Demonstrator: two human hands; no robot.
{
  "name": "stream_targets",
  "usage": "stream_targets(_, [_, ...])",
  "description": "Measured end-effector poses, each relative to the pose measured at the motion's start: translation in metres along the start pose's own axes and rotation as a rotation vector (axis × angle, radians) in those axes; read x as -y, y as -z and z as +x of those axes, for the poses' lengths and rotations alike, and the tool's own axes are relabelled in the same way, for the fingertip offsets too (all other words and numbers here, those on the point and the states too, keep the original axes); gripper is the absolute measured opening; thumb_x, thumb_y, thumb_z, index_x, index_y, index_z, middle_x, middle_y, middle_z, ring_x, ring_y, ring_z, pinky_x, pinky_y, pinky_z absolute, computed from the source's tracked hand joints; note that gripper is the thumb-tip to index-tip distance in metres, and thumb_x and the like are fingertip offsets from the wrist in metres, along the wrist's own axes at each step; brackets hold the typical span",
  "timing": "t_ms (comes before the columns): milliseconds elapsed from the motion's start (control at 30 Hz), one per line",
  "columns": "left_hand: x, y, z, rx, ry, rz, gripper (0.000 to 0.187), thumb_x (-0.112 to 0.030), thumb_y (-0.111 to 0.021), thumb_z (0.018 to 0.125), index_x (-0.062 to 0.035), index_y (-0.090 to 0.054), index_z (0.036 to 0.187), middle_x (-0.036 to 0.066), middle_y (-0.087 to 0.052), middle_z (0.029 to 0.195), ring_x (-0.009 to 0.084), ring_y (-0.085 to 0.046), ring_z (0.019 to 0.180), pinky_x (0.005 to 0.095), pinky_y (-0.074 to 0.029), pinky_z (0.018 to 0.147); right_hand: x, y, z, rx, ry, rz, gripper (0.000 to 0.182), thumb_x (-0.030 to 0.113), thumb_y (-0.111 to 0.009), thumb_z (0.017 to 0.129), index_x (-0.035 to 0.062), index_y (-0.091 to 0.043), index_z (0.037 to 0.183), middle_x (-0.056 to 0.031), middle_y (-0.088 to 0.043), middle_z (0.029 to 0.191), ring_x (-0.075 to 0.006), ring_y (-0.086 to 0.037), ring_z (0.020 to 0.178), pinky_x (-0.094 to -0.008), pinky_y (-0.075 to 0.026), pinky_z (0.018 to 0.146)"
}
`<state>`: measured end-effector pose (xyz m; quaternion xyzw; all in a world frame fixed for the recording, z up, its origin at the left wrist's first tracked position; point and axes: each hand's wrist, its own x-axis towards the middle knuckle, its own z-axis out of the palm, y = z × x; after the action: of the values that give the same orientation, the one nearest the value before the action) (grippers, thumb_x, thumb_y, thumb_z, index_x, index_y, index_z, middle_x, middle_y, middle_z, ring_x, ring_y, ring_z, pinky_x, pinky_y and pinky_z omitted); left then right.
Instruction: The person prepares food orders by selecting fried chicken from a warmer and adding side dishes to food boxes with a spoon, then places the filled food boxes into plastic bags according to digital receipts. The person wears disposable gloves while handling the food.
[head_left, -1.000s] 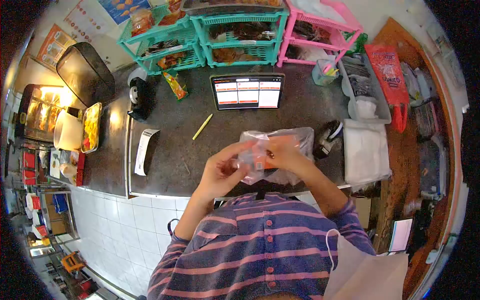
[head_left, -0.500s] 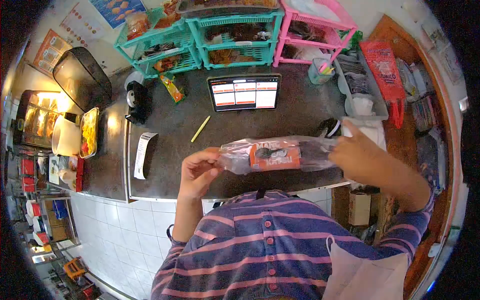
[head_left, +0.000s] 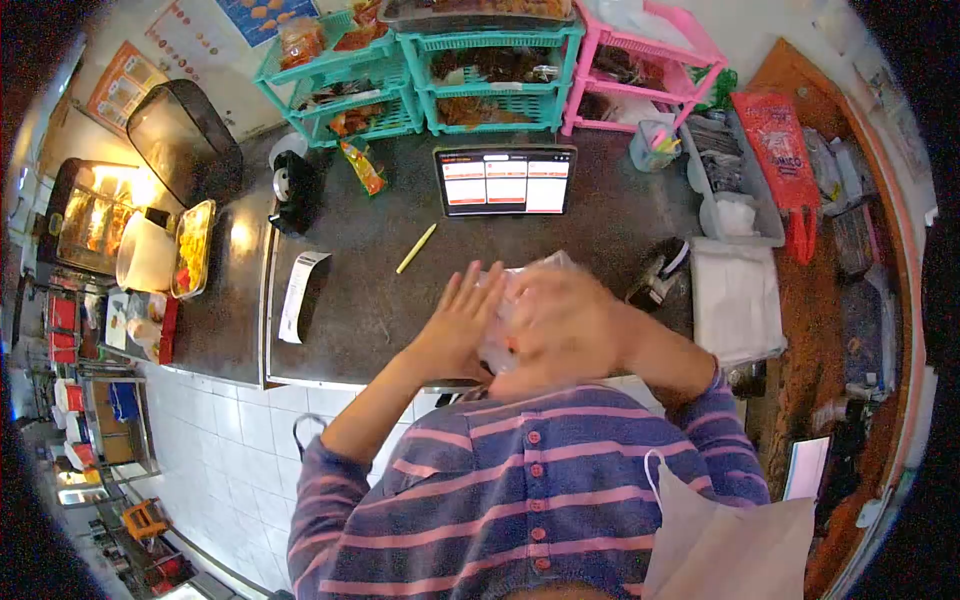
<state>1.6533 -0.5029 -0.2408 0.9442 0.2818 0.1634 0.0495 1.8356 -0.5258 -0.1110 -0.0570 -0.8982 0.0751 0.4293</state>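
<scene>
A clear plastic bag (head_left: 493, 350) is bunched up between my two hands at the table's front edge. Only bits of its crinkled film and a speck of orange show; the rest is covered. My left hand (head_left: 458, 325) presses along the bag's left side, its fingers long and pointing away from me. Over the bag's right and top lies my right hand (head_left: 565, 325), smeared by motion, so its fingers are hard to make out. Beyond the hands, a tablet (head_left: 505, 183) stands on the dark table (head_left: 370, 250), with a yellow pen (head_left: 416, 248) left of centre.
A paper slip (head_left: 298, 295) lies on the left. To the right are a black tape dispenser-like object (head_left: 655, 275) and a stack of white bags (head_left: 738, 305). Green racks (head_left: 490, 85) and a pink rack (head_left: 650, 75) stand at the back. A black device (head_left: 293, 190) sits at the back left.
The bag, stretched lengthwise between my hands with its orange label showing, is now gathered into a small bundle. My right hand has moved left onto it; my left hand has shifted right.
</scene>
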Motion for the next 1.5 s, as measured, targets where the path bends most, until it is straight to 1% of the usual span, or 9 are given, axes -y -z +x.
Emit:
stream_targets(200, [-0.047,-0.005,0.038,-0.109,-0.371,-0.163,0.039,-0.025,-0.037,0.085,-0.0065,-0.043,0.119,0.016,-0.047,0.118,0.0316,-0.048,0.105,0.0462,-0.036,0.09,0.008,-0.039,0.065,-0.036,0.311,-0.051,0.023,0.033,-0.061,0.066,0.0142,-0.053,0.077,0.0019,-0.042,0.063,-0.0151,-0.049,0.061,-0.0373,-0.043,0.067])
stream_targets(400, [-0.044,-0.056,0.026,0.546,-0.32,-0.544,0.036,-0.024,-0.039,0.083,-0.008,-0.048,0.114,0.015,-0.051,0.112,0.0318,-0.052,0.098,0.0485,-0.04,0.084,-0.026,-0.05,0.069,-0.082,0.194,-0.275,0.026,0.038,-0.058,0.066,0.0172,-0.043,0.063,0.0053,-0.036,0.058,-0.0131,-0.044,0.058,-0.0307,-0.039,0.058])
stream_targets(700, [-0.062,-0.039,0.038,0.633,-0.225,-0.399,0.024,-0.022,-0.045,0.08,-0.0078,-0.06,0.092,0.01,-0.06,0.079,0.024,-0.058,0.068,0.0391,-0.046,0.062,-0.152,-0.048,-0.082,0.564,-1.176,1.212,0.068,0.015,-0.064,0.073,0.0103,-0.03,0.131,-0.009,-0.056,0.106,-0.0168,-0.053,0.096,-0.0306,-0.041,0.084])
stream_targets(867, [-0.046,-0.05,0.037,0.459,-0.248,-0.404,0.025,-0.021,-0.054,0.074,-0.0059,-0.058,0.093,0.012,-0.059,0.085,0.0212,-0.057,0.076,0.0363,-0.047,0.067,-0.11,-0.129,-0.113,1.101,-0.753,1.052,0.046,0.03,-0.05,0.084,0.0058,-0.041,0.122,-0.0094,-0.054,0.111,-0.0177,-0.052,0.097,-0.0326,-0.042,0.084])
stream_targets(1133, [0.017,-0.123,0.034,-0.289,0.716,-1.092,0.019,-0.019,-0.043,0.085,-0.007,-0.058,0.081,0.005,-0.058,0.081,0.019,-0.056,0.079,0.0346,-0.045,0.076,-0.092,-0.163,-0.251,-1.036,-1.542,0.813,0.039,0.023,-0.065,0.075,0.0022,-0.047,0.102,-0.0069,-0.054,0.098,-0.0156,-0.051,0.091,-0.0299,-0.043,0.081])
stream_targets(1233, [0.064,-0.197,0.005,-0.662,0.591,-1.219,0.019,-0.014,-0.049,0.08,-0.003,-0.057,0.093,0.01,-0.059,0.09,0.0192,-0.056,0.082,0.0328,-0.043,0.079,-0.021,-0.202,-0.26,-0.467,-1.595,0.799,0.066,0.02,-0.069,0.072,0.0048,-0.032,0.125,-0.0139,-0.052,0.107,-0.0221,-0.049,0.1,-0.0344,-0.042,0.085])
stream_targets(1300, [0.057,-0.207,-0.003,-0.854,0.82,-1.925,0.026,-0.017,-0.052,0.079,-0.0009,-0.056,0.099,0.013,-0.059,0.097,0.0201,-0.055,0.088,0.0339,-0.043,0.08,-0.002,-0.176,-0.235,-0.222,-1.742,1.173,0.028,0.012,-0.055,0.081,-0.0002,-0.047,0.105,-0.0071,-0.055,0.089,-0.0181,-0.057,0.079,-0.0297,-0.047,0.066])
stream_targets(1367, [0.06,-0.226,-0.021,-0.646,0.897,-1.469,0.028,-0.021,-0.047,0.082,0.0,-0.054,0.099,0.015,-0.057,0.099,0.0232,-0.056,0.085,0.0347,-0.046,0.077,-0.019,-0.108,-0.217,0.182,-1.675,1.354,0.024,0.017,-0.055,0.082,-0.0016,-0.051,0.097,-0.0062,-0.057,0.082,-0.0156,-0.058,0.074,-0.0285,-0.047,0.067])
stream_targets(1500, [0.028,-0.181,-0.006,-0.763,1.024,-1.346,0.026,-0.032,-0.05,0.083,-0.0062,-0.049,0.082,0.009,-0.056,0.075,0.0184,-0.055,0.065,0.0336,-0.05,0.063,-0.107,0.016,-0.258,0.298,-1.372,0.533,0.018,0.019,-0.058,0.078,0.0056,-0.06,0.09,-0.0072,-0.061,0.087,-0.0163,-0.057,0.081,-0.0295,-0.046,0.071])
